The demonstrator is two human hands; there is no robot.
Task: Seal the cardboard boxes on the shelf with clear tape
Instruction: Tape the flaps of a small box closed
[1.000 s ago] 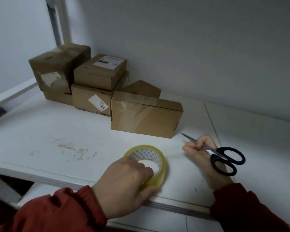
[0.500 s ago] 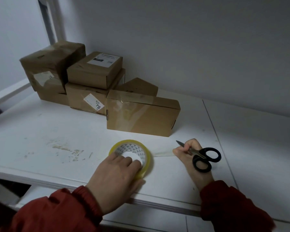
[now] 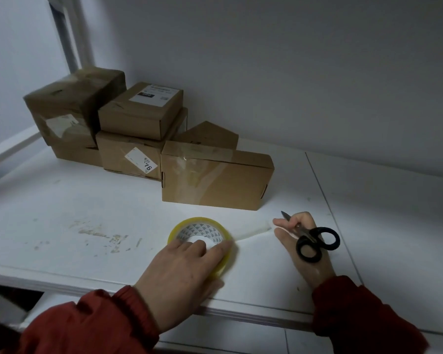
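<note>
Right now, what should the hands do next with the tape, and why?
Probably pull the strip out a bit longer. The left hand pins the tape roll, the right hand pinches the strip's end with the scissors tucked in it, and the strip looks shorter than the front box.

Tape roll partly under left hand
</note>
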